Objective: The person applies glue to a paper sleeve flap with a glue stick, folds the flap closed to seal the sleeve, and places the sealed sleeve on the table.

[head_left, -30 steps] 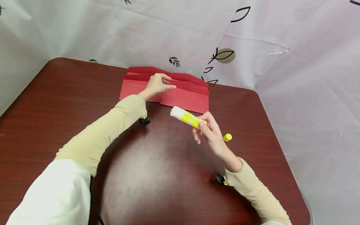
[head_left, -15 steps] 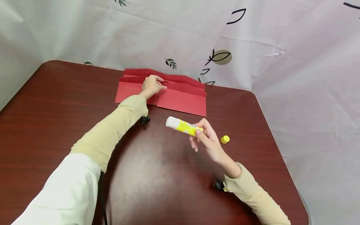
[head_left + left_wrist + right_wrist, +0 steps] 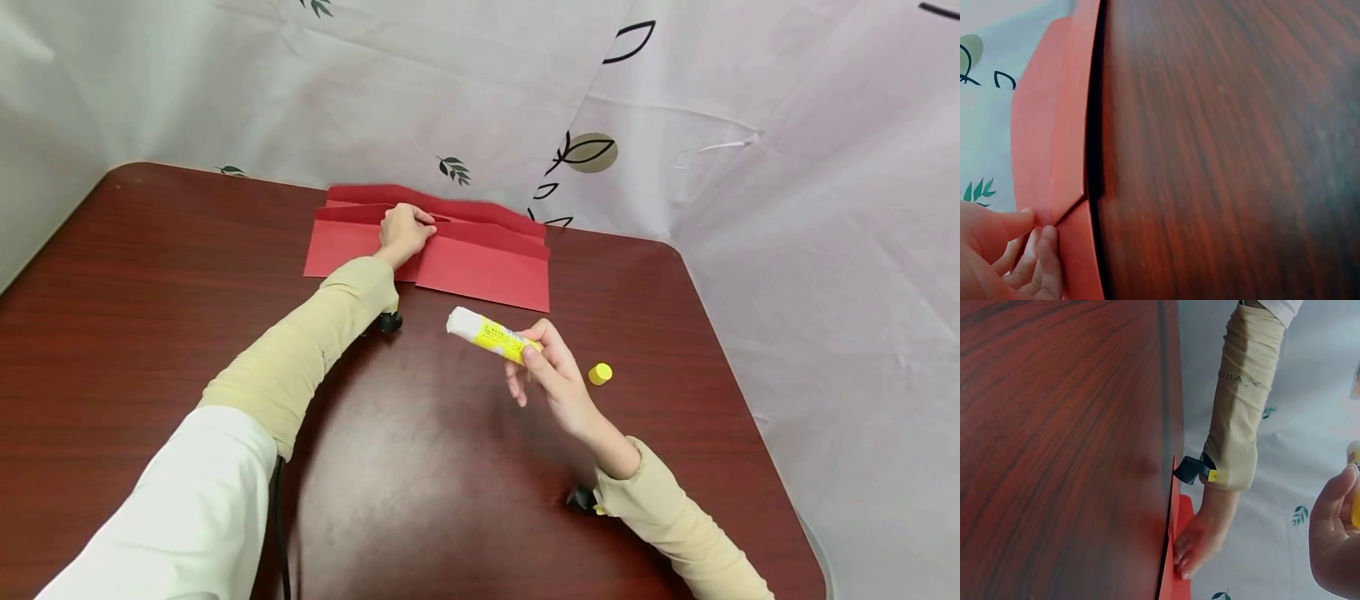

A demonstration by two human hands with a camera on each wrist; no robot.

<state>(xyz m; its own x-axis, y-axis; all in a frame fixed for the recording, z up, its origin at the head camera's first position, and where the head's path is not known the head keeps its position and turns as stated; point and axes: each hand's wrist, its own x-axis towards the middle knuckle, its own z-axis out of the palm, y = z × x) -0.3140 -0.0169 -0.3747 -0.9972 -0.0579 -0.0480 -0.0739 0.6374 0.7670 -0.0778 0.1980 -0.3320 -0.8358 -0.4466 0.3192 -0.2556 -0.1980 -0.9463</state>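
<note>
Two red envelopes point(image 3: 487, 271) lie overlapping at the table's far edge, their flaps raised toward the curtain. At the overlap my left hand point(image 3: 405, 232) pinches the envelope paper between thumb and fingertips; the left wrist view shows this hand point(image 3: 1010, 253) at the flap's fold. My right hand point(image 3: 561, 375) grips a yellow-and-white glue stick point(image 3: 491, 336) by its lower end, holding it tilted above the table in front of the envelopes. The uncapped white end points left. Only part of the glue stick point(image 3: 1355, 453) shows at the edge of the right wrist view.
A yellow cap point(image 3: 600, 374) rests on the dark wooden table point(image 3: 420, 467), right of my right hand. A white curtain point(image 3: 337, 92) with leaf prints hangs behind and beside the table. Black wrist cameras sit below both sleeves, and a black cable point(image 3: 281, 525) runs by the left arm.
My left hand has moved slightly left along the envelopes, and its thumb and fingers have closed together on the paper. The glue stick has shifted slightly lower and left in the view.
</note>
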